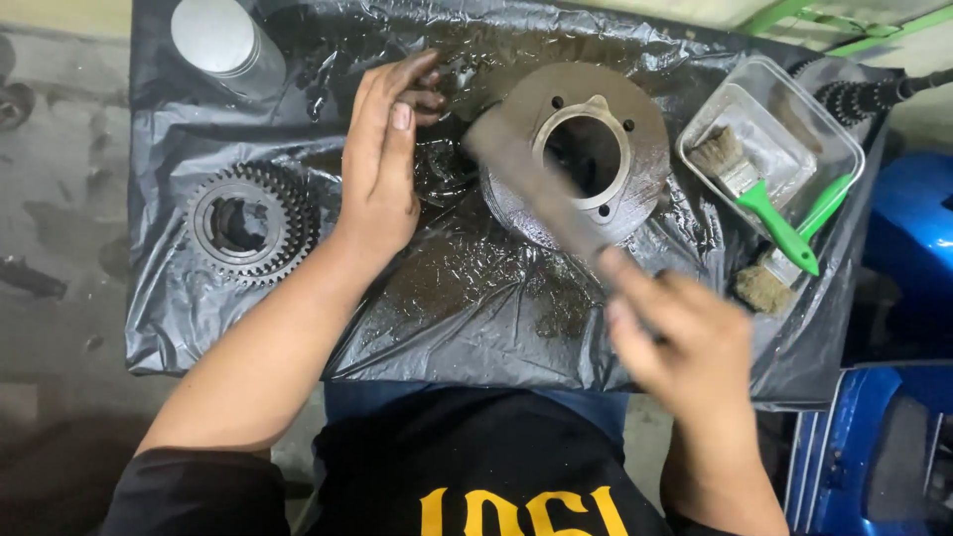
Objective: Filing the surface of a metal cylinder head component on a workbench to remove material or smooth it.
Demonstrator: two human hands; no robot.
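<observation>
Containers first: a clear plastic tray (829, 127) sits at the upper right of the frame on the black plastic sheet (467, 288) covering the counter. A green-handled brush (749, 184) lies in the tray, bristles toward the upper left, its handle reaching over the tray's lower rim. A second green-handled brush (784, 268) leans beside it, with its bristle end resting on the sheet just below the tray. A grey cylindrical can (223, 42) stands at the upper left.

The flat metal blade (536, 184), blurred by motion, runs diagonally from frame centre down to the right hand (685, 342). The grip of that hand is closed around the blade's lower end. The blade's upper end lies over the left edge of the round metal cylinder part (586, 149), a dull grey, grimy casting with a central bore and small holes in its flange.

The left hand (382, 164) is held edge-on at upper centre, fingers extended and together, holding nothing; it stands just left of the cylinder part. A toothed gear (250, 223) lies on the sheet at the left. A splined shaft (874, 96) shows at the upper right edge.
</observation>
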